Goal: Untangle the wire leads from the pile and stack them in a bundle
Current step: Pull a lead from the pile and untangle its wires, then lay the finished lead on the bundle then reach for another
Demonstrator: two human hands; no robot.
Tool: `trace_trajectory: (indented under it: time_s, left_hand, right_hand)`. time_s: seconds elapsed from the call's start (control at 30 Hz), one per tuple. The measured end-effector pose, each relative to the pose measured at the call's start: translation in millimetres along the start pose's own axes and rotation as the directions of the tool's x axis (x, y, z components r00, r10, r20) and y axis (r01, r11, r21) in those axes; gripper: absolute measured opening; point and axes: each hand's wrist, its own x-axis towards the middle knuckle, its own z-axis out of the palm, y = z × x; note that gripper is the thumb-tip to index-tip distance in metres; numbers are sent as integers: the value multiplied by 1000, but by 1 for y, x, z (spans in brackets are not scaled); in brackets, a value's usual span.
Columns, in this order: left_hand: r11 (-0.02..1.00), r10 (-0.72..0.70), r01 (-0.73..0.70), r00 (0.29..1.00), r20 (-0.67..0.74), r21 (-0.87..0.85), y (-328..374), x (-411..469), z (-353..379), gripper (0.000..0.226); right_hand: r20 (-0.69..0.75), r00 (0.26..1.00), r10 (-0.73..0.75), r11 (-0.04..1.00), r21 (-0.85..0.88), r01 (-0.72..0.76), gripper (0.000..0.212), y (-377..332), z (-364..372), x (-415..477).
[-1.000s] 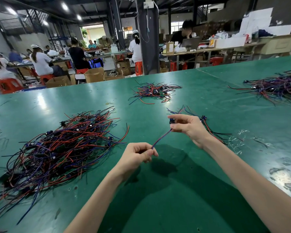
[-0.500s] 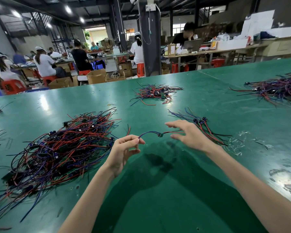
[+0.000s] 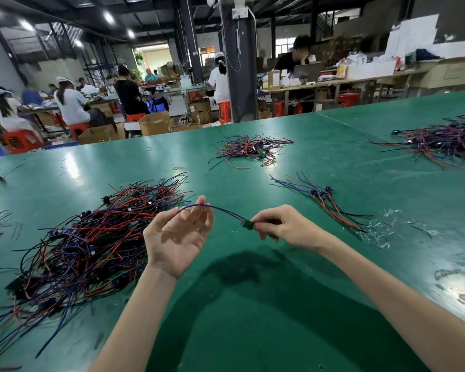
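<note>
One wire lead (image 3: 220, 209) is pinched by the right grip (image 3: 282, 226); the left grip (image 3: 177, 234) is released. A small bundle (image 3: 325, 200) is laid right of centre; the large pile (image 3: 91, 245) at left is unsorted.

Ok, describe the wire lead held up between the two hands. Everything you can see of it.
The wire lead is a thin, flexible purple-blue strand, seemingly plastic-sheathed, ending in a small green board. It arches shallowly above the green table, clear of the piles. The right hand pinches it at the board end. Its other end crosses the raised fingers of the left hand, which is palm up and relaxed; blur hides whether they grip it.
</note>
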Motion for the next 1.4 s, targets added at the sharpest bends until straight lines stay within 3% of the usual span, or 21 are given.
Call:
trace_trajectory:
  time_s: [0.2,0.37,0.4,0.47,0.53,0.6,0.73,0.87,0.93,1.03,1.1,1.2,1.33,1.4]
  left_hand:
    - [983,11,-28,995,-97,-179,0,4,-9,44]
    - [993,-9,-5,992,-123,-119,-4,8,-11,44]
    - [993,-10,-6,992,-126,-121,-5,8,-11,43]
    - [993,-10,-5,991,-132,-116,-6,9,-12,41]
    - [993,-13,-2,991,-131,-114,-6,9,-13,41]
    - [994,-17,3,992,-126,-112,-5,9,-13,39]
    - [994,-30,14,988,-152,-105,-8,8,-7,34]
    - [996,-56,42,981,-187,-78,-11,6,0,30]
    - [999,-54,51,979,-199,-19,-14,4,3,23]
    - [980,-13,53,980,-201,192,-21,3,6,9]
    - [884,86,22,974,-210,468,-26,4,6,10]
    - [564,265,-25,952,-152,825,-23,7,10,17]
    - [214,488,-96,872,-21,972,20,18,7,22]
    - [-33,591,-55,804,64,998,55,23,1,24]
  right_hand:
    - [-343,939,-16,987,-155,-40,15,-9,-26,12]
    - [-713,701,-40,897,-334,-289,26,7,-78,34]
    - [-725,688,-33,844,-388,-369,25,14,-86,35]
    - [-652,754,79,684,-515,-516,20,32,-93,33]
    - [-556,798,233,536,-612,-582,18,49,-93,27]
    - [-528,803,277,466,-657,-593,17,62,-92,18]
    - [-552,804,220,349,-725,-593,19,72,-87,8]
    - [-604,783,148,216,-753,-622,38,67,-68,3]
    - [-556,827,78,172,-810,-561,45,59,-54,0]
    - [-396,918,19,190,-900,-393,35,47,-28,-4]
    - [-314,949,-6,221,-926,-305,31,43,-16,-4]
    - [-282,952,-124,292,-927,-236,27,42,-13,-7]
    - [-333,917,-220,363,-901,-240,23,48,-13,-9]
    - [-333,908,-255,357,-905,-231,25,48,-11,-7]
